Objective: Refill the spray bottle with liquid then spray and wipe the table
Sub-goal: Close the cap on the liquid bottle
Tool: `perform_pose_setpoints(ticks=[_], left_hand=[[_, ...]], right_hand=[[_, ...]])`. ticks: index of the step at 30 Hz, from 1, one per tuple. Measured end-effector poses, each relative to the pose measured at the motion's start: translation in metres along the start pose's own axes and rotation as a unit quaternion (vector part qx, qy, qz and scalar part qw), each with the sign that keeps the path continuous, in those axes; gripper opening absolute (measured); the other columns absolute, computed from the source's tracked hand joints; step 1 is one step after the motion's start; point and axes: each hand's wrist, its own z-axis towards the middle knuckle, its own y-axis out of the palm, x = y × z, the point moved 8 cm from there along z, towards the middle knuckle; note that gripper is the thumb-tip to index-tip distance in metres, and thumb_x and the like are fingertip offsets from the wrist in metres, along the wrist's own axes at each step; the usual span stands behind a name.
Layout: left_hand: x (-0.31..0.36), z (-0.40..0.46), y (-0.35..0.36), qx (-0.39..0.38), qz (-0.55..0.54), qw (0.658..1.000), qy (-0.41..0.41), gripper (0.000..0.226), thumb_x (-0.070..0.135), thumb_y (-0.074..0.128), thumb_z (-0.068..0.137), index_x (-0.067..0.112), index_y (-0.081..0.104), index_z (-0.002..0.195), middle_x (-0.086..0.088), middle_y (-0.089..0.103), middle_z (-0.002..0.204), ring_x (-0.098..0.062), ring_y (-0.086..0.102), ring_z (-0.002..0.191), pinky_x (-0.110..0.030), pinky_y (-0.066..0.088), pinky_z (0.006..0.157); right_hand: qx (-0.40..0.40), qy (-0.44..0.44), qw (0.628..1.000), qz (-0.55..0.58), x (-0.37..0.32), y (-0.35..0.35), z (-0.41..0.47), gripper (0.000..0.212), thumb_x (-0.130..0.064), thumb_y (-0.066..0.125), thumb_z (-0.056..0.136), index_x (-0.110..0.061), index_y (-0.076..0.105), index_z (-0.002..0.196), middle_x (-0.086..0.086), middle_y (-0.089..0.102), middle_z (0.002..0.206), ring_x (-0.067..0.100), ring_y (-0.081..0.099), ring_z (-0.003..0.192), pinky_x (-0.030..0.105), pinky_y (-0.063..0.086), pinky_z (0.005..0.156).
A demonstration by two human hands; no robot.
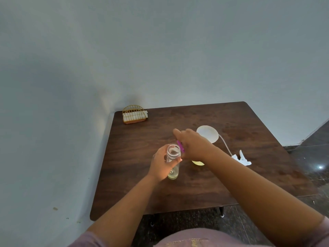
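A clear spray bottle (173, 157) stands upright on the dark wooden table (231, 184), its neck uncapped and a little pale yellow liquid at its bottom. My left hand (161, 164) is wrapped around its body. My right hand (193, 146) grips a refill container beside the bottle's mouth; only its purple part (180, 146) near the mouth and a pale yellow end (197, 163) below my hand show. The white spray head (243, 158) with its thin tube lies on the table to the right.
A round white object (208, 133) lies behind my right hand. A gold wire holder with white napkins (134, 114) stands at the table's far left corner by the wall. Dark tiled floor lies to the right.
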Motion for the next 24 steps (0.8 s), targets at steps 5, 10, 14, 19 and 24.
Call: perform_pose_setpoints(ticks=[5,10,14,19,24], left_hand=[[0.0,0.0,0.003,-0.01,-0.01,1.0,-0.009,0.044,0.024,0.08,0.078,0.023,0.062,0.117,0.009,0.068,0.108,-0.007,0.064,0.1,-0.016,0.047,0.083],[-0.003,0.001,0.006,-0.015,0.008,0.999,-0.028,0.046,0.018,0.08,0.078,0.018,0.059,0.12,0.001,0.066,0.114,-0.013,0.062,0.104,-0.029,0.051,0.092],[-0.015,0.001,0.004,0.004,-0.01,0.999,-0.052,0.044,0.012,0.082,0.073,0.016,0.06,0.111,0.0,0.069,0.106,-0.015,0.065,0.1,-0.039,0.054,0.09],[-0.022,0.003,0.003,0.012,-0.024,0.998,-0.062,0.041,0.009,0.081,0.073,0.025,0.06,0.104,0.002,0.07,0.102,-0.015,0.067,0.097,-0.046,0.055,0.087],[-0.03,0.004,0.008,0.012,-0.052,0.995,-0.079,0.043,0.007,0.08,0.075,0.017,0.059,0.111,0.0,0.069,0.107,-0.015,0.066,0.103,-0.047,0.054,0.091]], right_hand=[[-0.029,-0.031,0.999,-0.009,-0.004,0.004,0.003,0.043,-0.023,0.072,0.077,-0.019,0.055,0.117,0.0,0.057,0.107,0.017,0.044,0.102,0.028,0.042,0.078],[-0.071,-0.027,0.997,-0.008,-0.011,0.02,0.003,0.054,-0.021,0.069,0.084,-0.021,0.049,0.134,0.002,0.047,0.123,0.019,0.045,0.114,0.029,0.043,0.092],[-0.093,-0.029,0.995,-0.016,-0.02,0.034,0.006,0.064,-0.015,0.065,0.087,-0.022,0.037,0.145,0.005,0.042,0.13,0.022,0.046,0.118,0.031,0.044,0.098],[-0.102,-0.02,0.992,-0.073,-0.023,0.04,0.006,0.072,-0.007,0.062,0.087,-0.021,0.027,0.149,0.009,0.039,0.137,0.026,0.043,0.119,0.035,0.045,0.1],[-0.124,-0.035,0.985,-0.117,-0.025,0.043,0.006,0.078,-0.006,0.062,0.088,-0.026,0.021,0.152,0.01,0.035,0.14,0.027,0.039,0.122,0.036,0.044,0.101]])
